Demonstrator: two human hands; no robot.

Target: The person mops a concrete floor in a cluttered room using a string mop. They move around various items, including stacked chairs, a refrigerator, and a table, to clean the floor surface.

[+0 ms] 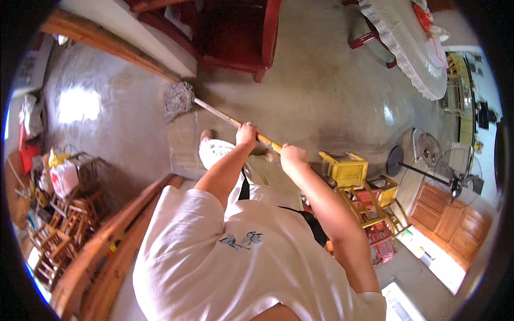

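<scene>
Both my hands are wrapped round the long handle of a mop (218, 113), which slants from the upper left down to the right across my body. My left hand (247, 135) grips it lower down, nearer the mop head. Higher up, close to the handle's end, my right hand (293, 156) is closed on it. The grey string mop head (179, 100) lies on the concrete floor at a doorway's threshold, beside the foot of a wooden door frame (112, 40). My left shoe (207, 135) shows just below the mop head.
A dark red wooden chair (235, 32) stands ahead. A table with a pale lace cloth (412, 48) is at the far right. To my right are yellow stools (344, 170) and a standing fan (455, 184). Small wooden stools (53, 243) and a pink-and-white jug (64, 179) crowd the left.
</scene>
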